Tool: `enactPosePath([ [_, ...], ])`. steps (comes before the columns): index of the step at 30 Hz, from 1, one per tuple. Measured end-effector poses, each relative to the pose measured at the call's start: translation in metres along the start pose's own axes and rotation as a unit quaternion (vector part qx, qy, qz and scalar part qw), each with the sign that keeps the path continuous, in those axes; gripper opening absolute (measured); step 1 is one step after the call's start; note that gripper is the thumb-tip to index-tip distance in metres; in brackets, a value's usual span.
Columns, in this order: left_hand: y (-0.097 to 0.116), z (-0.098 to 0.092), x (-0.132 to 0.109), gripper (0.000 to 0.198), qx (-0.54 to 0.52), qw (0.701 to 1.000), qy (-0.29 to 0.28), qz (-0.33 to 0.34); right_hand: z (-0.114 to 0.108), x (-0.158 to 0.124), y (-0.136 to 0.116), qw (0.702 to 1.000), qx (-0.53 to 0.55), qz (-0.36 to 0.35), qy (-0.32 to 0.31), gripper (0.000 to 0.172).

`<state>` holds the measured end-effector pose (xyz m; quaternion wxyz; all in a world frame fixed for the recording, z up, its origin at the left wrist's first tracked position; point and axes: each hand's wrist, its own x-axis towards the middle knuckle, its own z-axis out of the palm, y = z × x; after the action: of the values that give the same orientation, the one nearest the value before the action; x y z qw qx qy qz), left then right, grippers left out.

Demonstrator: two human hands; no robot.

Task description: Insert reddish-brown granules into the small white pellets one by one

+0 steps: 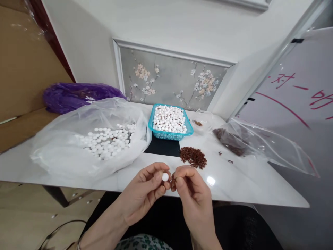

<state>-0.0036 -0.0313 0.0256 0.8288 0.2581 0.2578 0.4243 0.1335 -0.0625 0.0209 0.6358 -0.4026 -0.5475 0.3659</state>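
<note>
My left hand [145, 192] pinches a small round white bead [165, 176] between thumb and fingers at the near edge of the white table [234, 187]. My right hand [192, 194] is curled shut right beside it, fingertips pressed together against the bead; whatever it pinches is too small to make out. Just beyond the hands lies a small heap of reddish-brown bits [193, 157].
A turquoise basket [156, 133] full of white beads stands mid-table. A large clear bag [65, 152] holding several white beads lies on the left, with a purple bag [70, 95] behind it. A clear zip bag [267, 146] with brown bits lies on the right, next to a whiteboard [299, 100].
</note>
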Motion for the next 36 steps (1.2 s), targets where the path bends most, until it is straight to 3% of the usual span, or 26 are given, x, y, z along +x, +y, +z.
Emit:
enactPosePath([
  [7,-0.004,0.002,0.005,0.009,-0.002,1.000,0.009,0.003,0.004,-0.002,0.002,0.996,-0.088,-0.020,0.006,0.012],
  [17,-0.007,-0.001,0.019,0.014,0.046,0.998,0.030,0.027,0.005,0.007,0.016,0.990,-0.135,-0.034,0.014,0.012],
  [28,-0.007,-0.002,0.021,0.016,0.059,0.997,0.032,0.044,0.007,0.008,0.015,0.989,-0.142,-0.026,0.013,0.013],
  [36,-0.013,-0.001,0.022,0.016,0.066,0.995,0.034,0.062,0.008,0.009,0.021,0.977,-0.200,-0.066,0.035,0.015],
])
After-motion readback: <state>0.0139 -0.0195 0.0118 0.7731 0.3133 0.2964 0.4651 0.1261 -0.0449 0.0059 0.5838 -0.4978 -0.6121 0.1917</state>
